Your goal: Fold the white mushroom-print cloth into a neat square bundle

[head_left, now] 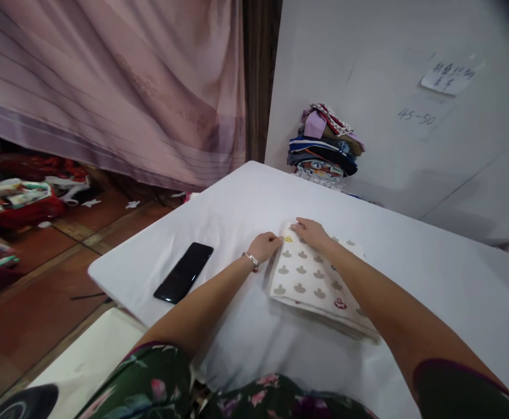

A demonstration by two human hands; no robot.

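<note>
A white cloth (300,270) with rows of grey mushroom-like prints, plus a few yellow and red ones, lies folded in layers on the white table (246,198). My left hand (267,247) has its fingers closed on the cloth's left edge near the far corner; a bracelet circles that wrist. At the far edge of the same cloth, my right hand (313,233) is closed on the fabric, its fingertips partly hidden. My right forearm covers part of the cloth's right side.
A black phone (183,272) lies on the table left of my left forearm. Folded clothes (327,142) are stacked beyond the far edge, against a white wall (389,70). A pink curtain (171,87) hangs at the back left. A red container (27,212) sits on the tiled floor.
</note>
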